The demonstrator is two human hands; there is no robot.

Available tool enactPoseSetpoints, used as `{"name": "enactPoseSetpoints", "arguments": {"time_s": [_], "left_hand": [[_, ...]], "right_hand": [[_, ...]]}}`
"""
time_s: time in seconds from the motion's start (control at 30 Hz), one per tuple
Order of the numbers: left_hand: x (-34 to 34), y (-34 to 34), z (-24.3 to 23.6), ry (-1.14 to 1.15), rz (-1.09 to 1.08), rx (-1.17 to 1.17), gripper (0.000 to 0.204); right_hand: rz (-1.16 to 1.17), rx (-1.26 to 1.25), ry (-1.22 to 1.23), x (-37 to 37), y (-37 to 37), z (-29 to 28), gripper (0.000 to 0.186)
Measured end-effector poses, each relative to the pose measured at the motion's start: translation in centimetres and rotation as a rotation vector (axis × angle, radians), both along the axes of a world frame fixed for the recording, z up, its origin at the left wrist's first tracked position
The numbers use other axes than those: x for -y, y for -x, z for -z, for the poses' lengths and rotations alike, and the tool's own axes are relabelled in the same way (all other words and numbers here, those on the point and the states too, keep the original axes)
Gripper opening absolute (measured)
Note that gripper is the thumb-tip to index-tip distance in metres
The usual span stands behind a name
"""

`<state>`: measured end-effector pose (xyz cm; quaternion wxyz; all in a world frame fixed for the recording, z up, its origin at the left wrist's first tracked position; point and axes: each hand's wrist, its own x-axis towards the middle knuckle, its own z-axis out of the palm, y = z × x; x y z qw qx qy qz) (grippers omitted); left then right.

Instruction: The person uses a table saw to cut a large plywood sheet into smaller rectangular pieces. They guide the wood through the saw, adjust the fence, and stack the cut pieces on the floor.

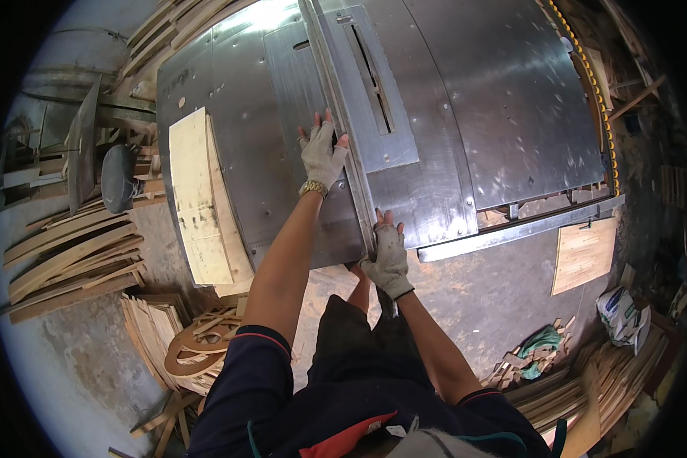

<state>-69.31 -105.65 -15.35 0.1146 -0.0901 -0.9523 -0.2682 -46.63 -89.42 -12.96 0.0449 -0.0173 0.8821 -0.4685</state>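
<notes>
A steel table saw top (481, 99) fills the upper middle, with a long blade slot (374, 76) in its insert plate. My left hand (322, 151), in a worn fingerless glove with a gold wristwatch, lies flat on the sliding table panel (282, 114), fingers against the narrow rail (351, 175) beside the insert. My right hand (389, 259), also gloved, grips the near end of that rail at the table's front edge. Neither hand holds a loose piece.
A pale plywood panel stack (200, 198) lies on the table's left part. Curved wood strips (69, 263) and cut plywood shapes (183, 336) pile on the floor at left. Offcuts (530, 359) and a board (584, 256) lie at right.
</notes>
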Motion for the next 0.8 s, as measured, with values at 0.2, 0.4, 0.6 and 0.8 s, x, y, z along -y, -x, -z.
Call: {"name": "enactPoseSetpoints", "arguments": {"time_s": [0.2,0.4,0.6,0.8], "left_hand": [[-0.16,0.22,-0.03,-0.008,-0.003,-0.018,0.069],[-0.07,0.28,0.13,0.016,0.001,-0.019,0.068],[-0.14,0.22,0.02,0.002,-0.012,0.002,0.067],[0.14,0.52,0.24,-0.026,-0.014,0.034,0.069]], "right_hand": [[-0.026,0.008,-0.082,-0.15,0.06,-0.04,0.102],[0.001,0.008,0.003,-0.11,0.08,-0.20,0.095],[0.002,0.012,-0.003,-0.13,-0.04,-0.48,0.094],[-0.009,0.080,-0.038,-0.04,-0.21,-0.43,0.097]]}}
